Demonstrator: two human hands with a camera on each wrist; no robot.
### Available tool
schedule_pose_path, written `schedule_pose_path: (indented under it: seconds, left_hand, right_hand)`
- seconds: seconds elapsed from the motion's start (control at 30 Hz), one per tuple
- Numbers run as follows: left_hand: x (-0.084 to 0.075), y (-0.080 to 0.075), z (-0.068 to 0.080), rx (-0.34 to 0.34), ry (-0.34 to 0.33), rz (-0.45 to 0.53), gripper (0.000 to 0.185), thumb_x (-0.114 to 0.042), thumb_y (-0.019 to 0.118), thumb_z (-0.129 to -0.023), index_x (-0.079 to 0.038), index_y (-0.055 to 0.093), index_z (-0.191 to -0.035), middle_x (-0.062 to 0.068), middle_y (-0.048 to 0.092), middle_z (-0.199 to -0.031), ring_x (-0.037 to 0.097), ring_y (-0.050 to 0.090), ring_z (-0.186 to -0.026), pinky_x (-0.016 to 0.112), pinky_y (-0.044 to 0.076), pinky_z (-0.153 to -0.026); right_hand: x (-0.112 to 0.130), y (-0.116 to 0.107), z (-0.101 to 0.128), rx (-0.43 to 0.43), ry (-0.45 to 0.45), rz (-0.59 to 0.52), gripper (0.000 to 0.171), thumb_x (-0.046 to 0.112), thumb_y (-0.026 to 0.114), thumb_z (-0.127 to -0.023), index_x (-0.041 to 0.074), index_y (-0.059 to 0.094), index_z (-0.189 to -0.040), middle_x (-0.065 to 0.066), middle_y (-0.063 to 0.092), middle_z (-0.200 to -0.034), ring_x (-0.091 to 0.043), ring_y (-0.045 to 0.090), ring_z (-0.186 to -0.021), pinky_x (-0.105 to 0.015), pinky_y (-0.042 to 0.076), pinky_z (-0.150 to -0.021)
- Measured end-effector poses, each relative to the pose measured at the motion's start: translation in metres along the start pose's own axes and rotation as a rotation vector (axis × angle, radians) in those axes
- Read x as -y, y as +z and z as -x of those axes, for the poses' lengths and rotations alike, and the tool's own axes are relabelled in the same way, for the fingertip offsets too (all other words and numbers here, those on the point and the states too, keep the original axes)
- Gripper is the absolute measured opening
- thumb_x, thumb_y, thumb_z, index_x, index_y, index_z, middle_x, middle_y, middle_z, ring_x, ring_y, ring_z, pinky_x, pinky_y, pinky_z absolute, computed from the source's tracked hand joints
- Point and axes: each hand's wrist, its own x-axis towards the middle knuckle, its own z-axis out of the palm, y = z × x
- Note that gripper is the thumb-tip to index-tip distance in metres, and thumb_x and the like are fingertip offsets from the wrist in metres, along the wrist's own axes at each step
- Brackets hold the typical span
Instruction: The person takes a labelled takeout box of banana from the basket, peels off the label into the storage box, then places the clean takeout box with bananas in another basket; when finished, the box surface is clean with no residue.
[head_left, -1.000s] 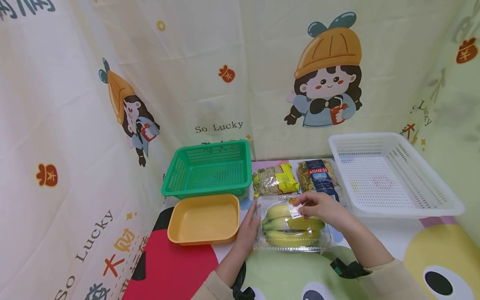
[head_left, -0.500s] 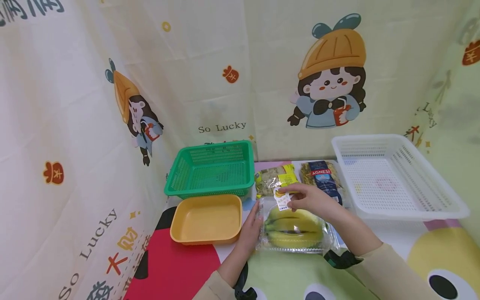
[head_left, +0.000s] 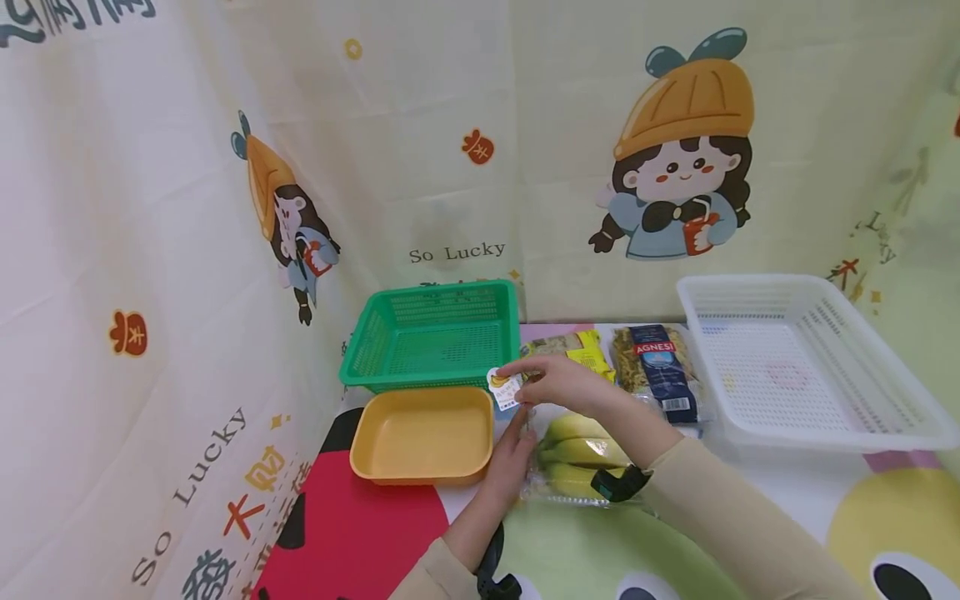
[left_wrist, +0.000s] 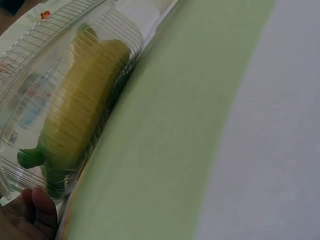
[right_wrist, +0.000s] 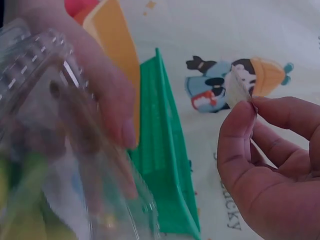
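My right hand [head_left: 564,385] pinches a small white sticker [head_left: 503,390] with a banana picture between thumb and forefinger. It holds the sticker up above the near right corner of the green basket in the head view; the right wrist view shows the sticker [right_wrist: 237,89] edge-on, clear of the box. Below lies a clear plastic clamshell box [left_wrist: 30,55] of bananas [head_left: 572,454], partly hidden by my right forearm. Along the box's left side rests my left hand [head_left: 510,468], fingers fairly straight against the plastic. In the left wrist view its fingertips [left_wrist: 44,202] touch a corner of the box.
A yellow tub [head_left: 422,433] stands left of my left hand, with a green basket [head_left: 435,342] behind it. Behind the box lie a yellow-labelled bag [head_left: 592,353] and an AGNESI pasta bag [head_left: 660,371]. At right stands a white basket [head_left: 780,367].
My right hand has lifted the sticker off the box's lid and carried it left, past the box's left edge. My left hand stays at the box's side. The view has turned slightly left.
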Motion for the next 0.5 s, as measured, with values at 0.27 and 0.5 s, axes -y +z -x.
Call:
schedule_pose_path:
  seconds: [0.27,0.5]
  left_hand:
    - [0.004,0.004,-0.002,0.020,-0.004,0.003,0.057,-0.039,0.042,-0.105,-0.022,0.028,-0.157,0.004,0.033,-0.161,0.031,0.037,-0.143,0.053,0.037,-0.113]
    - [-0.003,0.005,-0.002,0.108,0.108,-0.300,0.054,-0.042,0.030,-0.108,-0.017,0.029,-0.157,0.008,0.035,-0.160,0.028,0.040,-0.142,0.046,0.039,-0.114]
  right_hand:
    - [0.013,0.039,-0.045,0.133,0.057,-0.113,0.037,0.014,0.071,-0.089,0.026,0.070,-0.124,-0.005,0.068,-0.116,-0.028,0.070,-0.092,-0.044,0.057,-0.090]
    - [0.016,0.065,-0.076,0.226,0.087,-0.196,0.037,0.010,0.070,-0.090,0.017,0.069,-0.126,-0.007,0.065,-0.123,-0.036,0.068,-0.098,-0.052,0.051,-0.099]
